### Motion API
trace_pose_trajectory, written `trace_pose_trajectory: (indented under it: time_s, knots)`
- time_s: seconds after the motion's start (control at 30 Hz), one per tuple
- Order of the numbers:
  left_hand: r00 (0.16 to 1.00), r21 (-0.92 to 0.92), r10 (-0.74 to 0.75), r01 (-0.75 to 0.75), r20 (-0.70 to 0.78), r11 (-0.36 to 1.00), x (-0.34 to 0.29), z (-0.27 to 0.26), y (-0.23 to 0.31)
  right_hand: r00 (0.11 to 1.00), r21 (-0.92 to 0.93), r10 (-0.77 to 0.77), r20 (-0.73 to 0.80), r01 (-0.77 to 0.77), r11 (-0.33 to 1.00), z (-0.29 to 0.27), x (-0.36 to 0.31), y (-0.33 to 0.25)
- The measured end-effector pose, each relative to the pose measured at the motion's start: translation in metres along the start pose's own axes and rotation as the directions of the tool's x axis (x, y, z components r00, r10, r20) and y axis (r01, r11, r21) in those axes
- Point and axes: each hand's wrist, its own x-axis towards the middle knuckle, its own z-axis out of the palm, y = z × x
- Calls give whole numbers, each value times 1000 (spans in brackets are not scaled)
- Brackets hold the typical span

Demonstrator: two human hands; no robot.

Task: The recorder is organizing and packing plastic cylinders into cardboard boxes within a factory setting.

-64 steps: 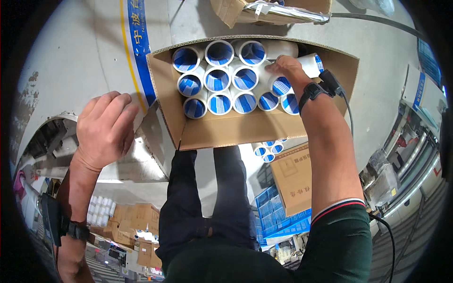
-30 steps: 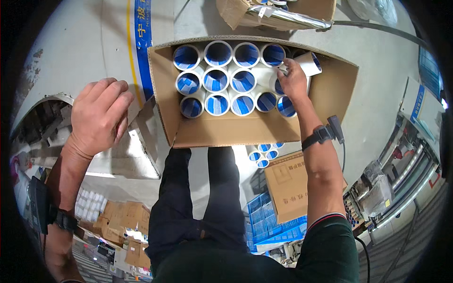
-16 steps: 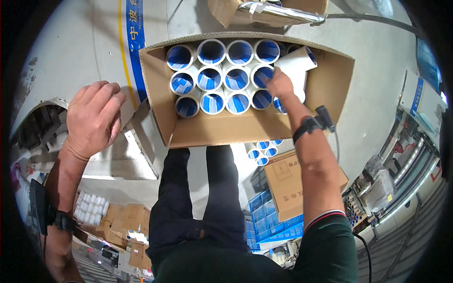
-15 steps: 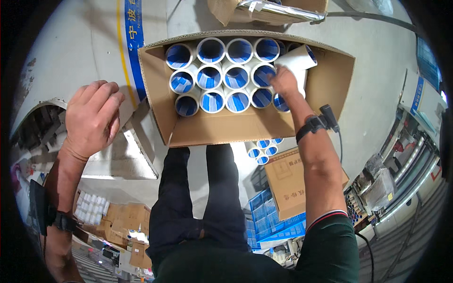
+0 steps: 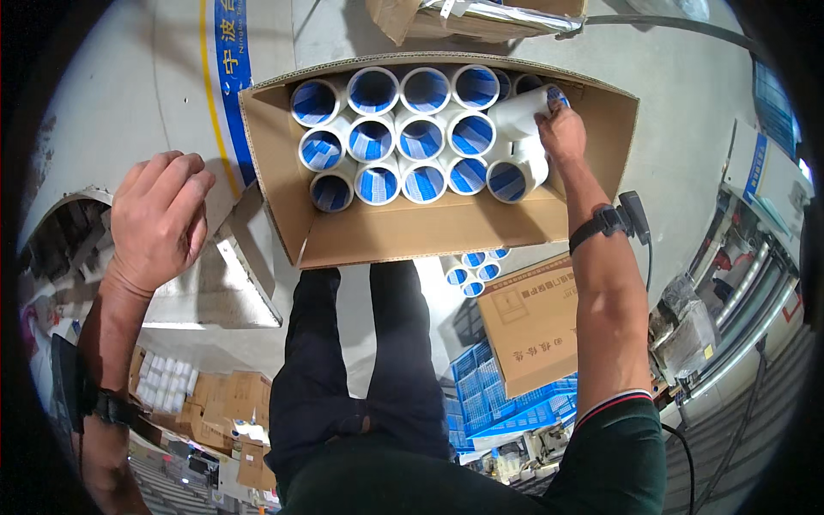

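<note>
An open cardboard box [image 5: 360, 245] holds several white rolls with blue inner cores, stacked in rows with their ends toward me. At the box's right side, one white roll [image 5: 518, 114] lies slanted across others. My right hand [image 5: 564, 136] is closed on its right end, with fingertips at the rim of the core. Just below it, another roll [image 5: 508, 181] sits at the end of the bottom row. My left hand [image 5: 159, 225] is held in the air left of the box, its fingers curled in and nothing showing in them. A strap with a black device is on each forearm.
Below the box's front edge stand several more rolls [image 5: 473, 273]. A closed cardboard carton [image 5: 530, 330] rests over a blue plastic crate [image 5: 481, 390]. Another opened carton [image 5: 481, 26] is beyond the box. A pale machine housing [image 5: 129, 86] is at the left.
My right hand has moved right and up from the row ends to the slanted roll's right end, taking hold there. The left hand stays curled, shifted slightly with the view.
</note>
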Motion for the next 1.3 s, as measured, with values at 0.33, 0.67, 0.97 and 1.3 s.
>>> trace_pose_trajectory:
  time_s: [0.33,0.67,0.97,1.3]
  knots:
    - [1000,16,11,-11,7,1000,4,2,2,959,381,-6,-283,118,917,83,8,-21]
    - [1000,46,-3,4,-24,999,0,-5,4,978,340,159,132,-195,920,108,-7,12]
    - [999,13,-8,8,33,1000,1,5,0,903,-379,-108,417,281,882,123,17,-4]
    - [1000,21,0,0,-7,1000,1,1,3,980,-97,-189,59,194,976,45,-65,7]
